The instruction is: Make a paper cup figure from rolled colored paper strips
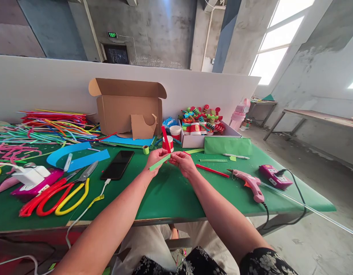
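Observation:
My left hand (pixel 156 157) pinches a green paper strip (pixel 159 163) that slants across its fingers. A red strip (pixel 165 138) stands up at the point where both hands meet; which hand grips it is hard to make out. My right hand (pixel 182 162) is closed with thumb and fingertips at the green strip's upper end. Just behind the hands is a red and white paper cup (pixel 168 144). A small green ring (pixel 145 149) sits left of it. A red stick (pixel 212 170) and a pink glue gun (pixel 251 182) lie on the right.
Scissors with yellow handles (pixel 78 191), a black phone (pixel 117 165) and blue strips (pixel 78 156) lie at left. Colourful pipe cleaners (pixel 56 122) are heaped behind. A cardboard box (pixel 130 101) and a white box (pixel 190 140) of finished crafts stand at the back. A purple socket block (pixel 275 177) is at right.

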{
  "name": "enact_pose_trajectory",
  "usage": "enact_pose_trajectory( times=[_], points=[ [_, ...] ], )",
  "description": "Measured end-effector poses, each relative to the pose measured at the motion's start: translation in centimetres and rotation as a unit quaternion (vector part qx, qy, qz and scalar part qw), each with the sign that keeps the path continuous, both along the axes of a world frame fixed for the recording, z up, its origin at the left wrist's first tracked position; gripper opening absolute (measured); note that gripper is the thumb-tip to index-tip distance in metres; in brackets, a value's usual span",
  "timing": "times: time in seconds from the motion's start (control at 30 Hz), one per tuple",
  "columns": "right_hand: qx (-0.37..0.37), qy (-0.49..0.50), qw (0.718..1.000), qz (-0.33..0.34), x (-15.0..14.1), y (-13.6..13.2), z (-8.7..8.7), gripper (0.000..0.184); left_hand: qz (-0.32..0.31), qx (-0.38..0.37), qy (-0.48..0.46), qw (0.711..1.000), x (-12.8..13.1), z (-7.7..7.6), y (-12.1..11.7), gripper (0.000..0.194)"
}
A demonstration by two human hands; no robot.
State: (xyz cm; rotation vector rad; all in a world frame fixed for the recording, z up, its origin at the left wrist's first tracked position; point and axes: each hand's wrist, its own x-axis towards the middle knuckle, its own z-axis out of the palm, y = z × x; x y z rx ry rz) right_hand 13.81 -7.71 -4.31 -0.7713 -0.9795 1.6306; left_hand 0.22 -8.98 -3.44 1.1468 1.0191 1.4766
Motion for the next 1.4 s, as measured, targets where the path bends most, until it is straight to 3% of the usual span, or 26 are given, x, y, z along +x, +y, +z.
enact_pose_trajectory(
  times=[0.37,0.63,0.87,1.17,1.4],
  points=[
    [0.03,-0.044,0.997,-0.047,-0.04,-0.14,0.26,0.035,-0.018,-0.002,0.004,1.0,-0.13,-0.1,0.08,0.042],
    [0.035,-0.056,0.997,-0.044,-0.18,-0.14,0.47,0.03,-0.007,0.008,0.009,1.0,-0.35,0.35,-0.15,0.033],
    [0.023,-0.032,0.998,-0.054,-0.11,-0.26,0.53,0.03,-0.047,-0.02,-0.011,0.999,-0.14,0.46,-0.34,0.039],
    [0.002,-0.027,1.0,-0.007,-0.19,-0.46,0.62,0.036,0.015,0.016,0.027,0.999,-0.29,-0.02,0.25,0.036],
    [0.005,-0.025,0.999,-0.024,-0.18,-0.48,0.48,0.038,0.031,-0.034,0.005,0.999,-0.37,-0.23,0.47,0.037]
  ],
)
